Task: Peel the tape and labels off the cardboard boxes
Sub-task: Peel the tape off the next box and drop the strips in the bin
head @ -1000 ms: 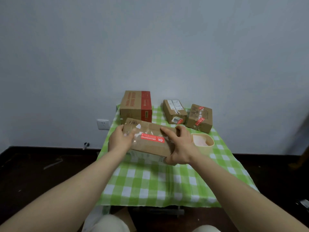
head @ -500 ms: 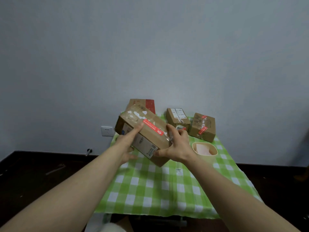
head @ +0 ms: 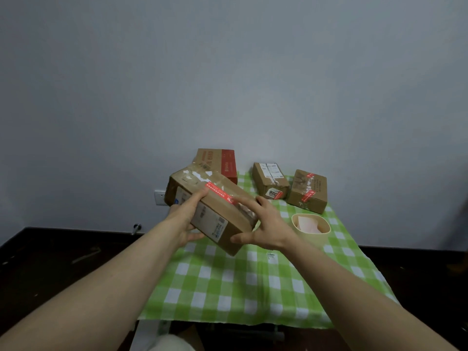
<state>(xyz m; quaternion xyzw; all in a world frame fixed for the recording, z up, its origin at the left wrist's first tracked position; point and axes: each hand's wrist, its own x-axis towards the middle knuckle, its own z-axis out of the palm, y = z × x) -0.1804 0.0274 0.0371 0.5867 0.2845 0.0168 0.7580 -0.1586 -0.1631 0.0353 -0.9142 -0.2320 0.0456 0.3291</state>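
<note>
Cardboard box (head: pixel 222 211); tub (head: pixel 312 240) of tissue (head: pixel 307 223), perhaps

White sticker (head: pixel 273 193) on middle box (head: pixel 269 177): "9006"; other print unreadable.

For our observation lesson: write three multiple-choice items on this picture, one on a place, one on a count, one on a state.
1. Where does the tub stand? A on the checked cloth, right of the held box; B atop a box; C on the floor.
2. How many other boxes rest on the cloth? A one; B three; C five.
3. The held box is: A lying flat, untouched; B tilted, held by both hands; C open, flaps up.
Key: 1 A, it stands by the right hand; 2 B, the red-sided box, labelled box and taped box; 3 B, the left hand and right hand hold it slanted.
</note>
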